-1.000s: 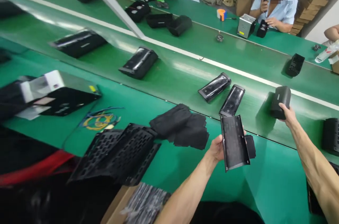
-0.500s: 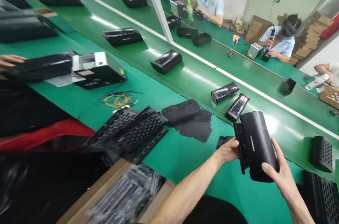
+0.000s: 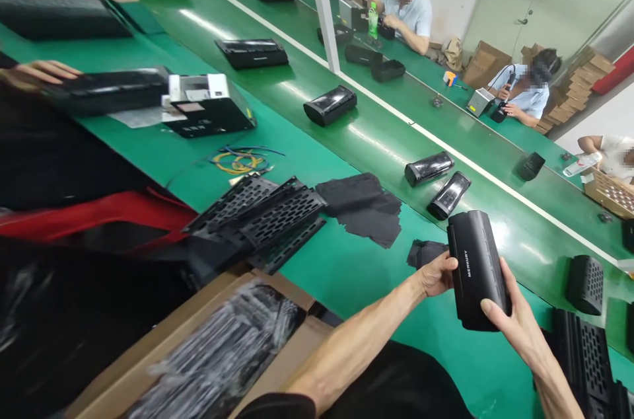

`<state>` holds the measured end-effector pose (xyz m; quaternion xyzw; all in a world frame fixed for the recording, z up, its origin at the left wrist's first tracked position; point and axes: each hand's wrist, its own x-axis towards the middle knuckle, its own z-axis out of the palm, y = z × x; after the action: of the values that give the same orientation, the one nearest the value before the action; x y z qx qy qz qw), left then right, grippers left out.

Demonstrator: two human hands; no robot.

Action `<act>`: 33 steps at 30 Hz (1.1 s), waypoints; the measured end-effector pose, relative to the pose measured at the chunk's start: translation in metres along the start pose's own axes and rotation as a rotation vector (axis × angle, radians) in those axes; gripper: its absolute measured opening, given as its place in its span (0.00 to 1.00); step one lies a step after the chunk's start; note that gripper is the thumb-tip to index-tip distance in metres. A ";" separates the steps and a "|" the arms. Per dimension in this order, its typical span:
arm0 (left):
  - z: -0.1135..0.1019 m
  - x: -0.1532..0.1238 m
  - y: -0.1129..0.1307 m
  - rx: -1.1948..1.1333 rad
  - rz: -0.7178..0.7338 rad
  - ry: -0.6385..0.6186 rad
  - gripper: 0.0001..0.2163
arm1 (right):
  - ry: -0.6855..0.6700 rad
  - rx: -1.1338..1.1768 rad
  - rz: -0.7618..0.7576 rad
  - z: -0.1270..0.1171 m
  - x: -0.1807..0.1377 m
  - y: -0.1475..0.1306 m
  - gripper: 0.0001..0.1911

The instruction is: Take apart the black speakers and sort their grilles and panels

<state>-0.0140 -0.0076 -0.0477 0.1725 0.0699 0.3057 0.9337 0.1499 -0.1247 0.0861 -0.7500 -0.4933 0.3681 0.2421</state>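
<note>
A black plastic housing (image 3: 479, 267) with white MERKURY lettering is held up between my two hands, tilted above the green bench. My left hand (image 3: 438, 274) grips its left edge, thumb at the front. Around the lower right side wraps my right hand (image 3: 518, 316), its thumb pressed on the front face. The housing's back is hidden. Just behind my left hand lie dark sheets (image 3: 423, 252). More black sheets (image 3: 364, 204) are spread further left, beside a stack of perforated black panels (image 3: 277, 214).
Glossy black housings (image 3: 331, 105) stand along the green conveyor (image 3: 376, 135). An open carton (image 3: 198, 340) with plastic-wrapped parts is at lower left. Perforated housings (image 3: 584, 283) sit at right. A coworker's hand (image 3: 47, 72) rests near a control box (image 3: 208, 108); other people sit across the line.
The slotted panel that stood apart at the housing's left side now sits flush against it or is hidden behind it. The camera view has shifted, and both hands keep their hold.
</note>
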 end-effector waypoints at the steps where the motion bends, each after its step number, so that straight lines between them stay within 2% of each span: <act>1: 0.002 0.000 -0.001 0.007 -0.003 -0.001 0.34 | -0.004 0.004 -0.005 -0.002 -0.001 0.003 0.57; 8: 0.016 0.003 -0.001 0.068 -0.072 -0.018 0.36 | -0.039 0.101 0.020 -0.012 -0.010 0.015 0.57; 12: 0.024 0.007 -0.001 0.076 -0.013 0.028 0.36 | -0.012 0.150 -0.039 -0.016 -0.014 0.020 0.53; 14: 0.030 0.007 0.000 0.094 0.039 0.075 0.35 | 0.082 0.146 -0.075 -0.005 -0.020 0.026 0.54; 18: 0.043 0.006 0.000 0.144 0.165 0.172 0.37 | 0.457 0.132 -0.146 0.043 -0.028 0.033 0.65; 21: 0.043 0.005 0.006 0.225 0.143 0.221 0.40 | 0.612 0.174 -0.122 0.064 -0.024 0.028 0.58; 23: 0.037 0.004 0.023 0.312 0.070 0.223 0.43 | 0.603 0.221 -0.109 0.057 -0.023 0.027 0.51; 26: 0.030 0.001 0.070 0.562 0.071 0.196 0.50 | 0.496 0.311 -0.099 0.034 -0.030 0.035 0.47; 28: 0.031 -0.001 0.102 0.798 0.071 0.100 0.55 | 0.408 0.343 -0.083 0.022 -0.037 0.044 0.47; 31: 0.041 -0.004 0.129 0.968 -0.061 -0.116 0.51 | 0.292 0.355 -0.058 0.016 -0.043 0.053 0.48; 33: 0.046 -0.007 0.130 0.968 -0.103 -0.156 0.47 | 0.261 0.362 -0.060 0.013 -0.044 0.055 0.47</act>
<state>-0.0796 0.0733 0.0429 0.6051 0.1424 0.1779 0.7628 0.1598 -0.1866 0.0519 -0.7207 -0.4057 0.3432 0.4452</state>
